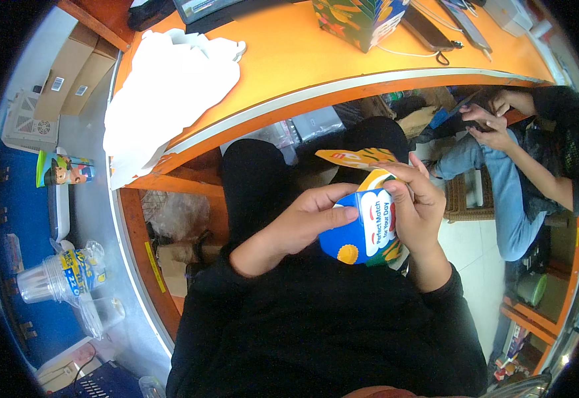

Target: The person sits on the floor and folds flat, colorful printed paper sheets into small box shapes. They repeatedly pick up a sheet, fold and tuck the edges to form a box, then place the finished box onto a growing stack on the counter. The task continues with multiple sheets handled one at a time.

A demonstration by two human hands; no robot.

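Over my lap, I hold a printed cardboard carton in blue, white and yellow between both hands. My left hand grips its left side, with the thumb lying on the blue face. On the other side, my right hand pinches the upper right edge near a yellow fold. A yellow-orange flap with dark green pattern sticks up from the far side of the carton. Some of my fingers are hidden behind the cardboard.
A white plastic bag lies on the orange table. Farther right stand a green patterned carton and a phone. Stacked plastic cups sit at left. Another person's hands are at the right.
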